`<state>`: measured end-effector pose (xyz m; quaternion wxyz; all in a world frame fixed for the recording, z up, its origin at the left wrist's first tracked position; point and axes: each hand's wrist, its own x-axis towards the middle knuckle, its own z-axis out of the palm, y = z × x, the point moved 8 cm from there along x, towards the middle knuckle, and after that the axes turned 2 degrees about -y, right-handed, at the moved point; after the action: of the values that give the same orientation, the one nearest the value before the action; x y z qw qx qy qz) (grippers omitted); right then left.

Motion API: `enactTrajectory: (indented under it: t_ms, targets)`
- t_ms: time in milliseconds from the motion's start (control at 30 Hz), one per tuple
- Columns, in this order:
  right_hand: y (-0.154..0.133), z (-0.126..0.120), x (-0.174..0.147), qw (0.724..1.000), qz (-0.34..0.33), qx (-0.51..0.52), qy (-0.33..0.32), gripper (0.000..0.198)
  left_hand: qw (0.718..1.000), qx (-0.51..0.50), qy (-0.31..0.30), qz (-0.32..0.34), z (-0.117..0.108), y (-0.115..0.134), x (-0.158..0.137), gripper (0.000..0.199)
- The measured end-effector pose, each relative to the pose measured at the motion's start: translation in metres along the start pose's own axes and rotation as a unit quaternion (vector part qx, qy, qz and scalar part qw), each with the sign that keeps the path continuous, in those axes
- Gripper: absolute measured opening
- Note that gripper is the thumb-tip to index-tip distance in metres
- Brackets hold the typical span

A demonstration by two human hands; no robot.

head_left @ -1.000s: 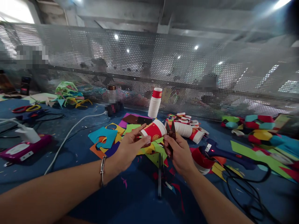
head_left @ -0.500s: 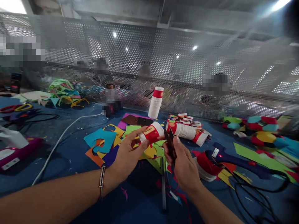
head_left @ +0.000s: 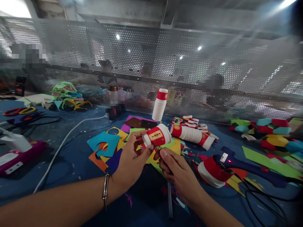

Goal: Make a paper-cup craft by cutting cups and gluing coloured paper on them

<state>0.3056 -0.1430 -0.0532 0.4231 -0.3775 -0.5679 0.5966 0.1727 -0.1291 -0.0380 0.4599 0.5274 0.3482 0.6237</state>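
Observation:
My left hand [head_left: 132, 160] is closed round the base end of a red and white paper cup [head_left: 157, 136], tilted with its rim to the right. In my right hand [head_left: 176, 167] is a pair of small dark scissors [head_left: 156, 147], mostly hidden by the fingers. The scissors' tips touch or lie just in front of the red side of the cup; whether they pierce it I cannot tell. Beneath the hands lie coloured paper sheets, among them a blue cut-out piece [head_left: 104, 143]. A clear stick [head_left: 170, 201] rests below my right hand.
Behind the cup stands a tall cup stack [head_left: 159, 107], with another cup stack [head_left: 189, 134] lying right of it. A blue glue gun [head_left: 253, 165] rests by a red and white cup piece [head_left: 211, 173]. On the left are a purple power strip [head_left: 28, 157] and a white cable [head_left: 59, 148].
The scissors have moved left and down, from beside the cup's rim to its red side. Their blades, spread apart before, now look close together. The cup has turned slightly.

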Motion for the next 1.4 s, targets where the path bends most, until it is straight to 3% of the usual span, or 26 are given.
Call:
enactTrajectory:
  t_ms: [367, 800, 1200, 1400]
  targets:
    - [0.0, 0.001, -0.002, 1.0, 0.026, 0.011, 0.003, 0.051, 0.999, 0.007, 0.013, 0.044, -0.006, -0.002, 0.004, 0.043]
    - [0.005, -0.002, -0.006, 0.995, 0.079, 0.048, 0.035, 0.048, 0.988, 0.11, -0.01, 0.109, -0.011, 0.005, 0.005, 0.044]
    - [0.015, -0.003, -0.007, 0.991, 0.1, 0.082, 0.041, 0.05, 0.977, 0.182, -0.018, 0.113, -0.012, 0.003, 0.006, 0.039]
    - [0.012, 0.0, -0.007, 0.987, 0.105, 0.105, 0.06, 0.051, 0.952, 0.247, -0.044, 0.173, 0.003, 0.018, -0.004, 0.039]
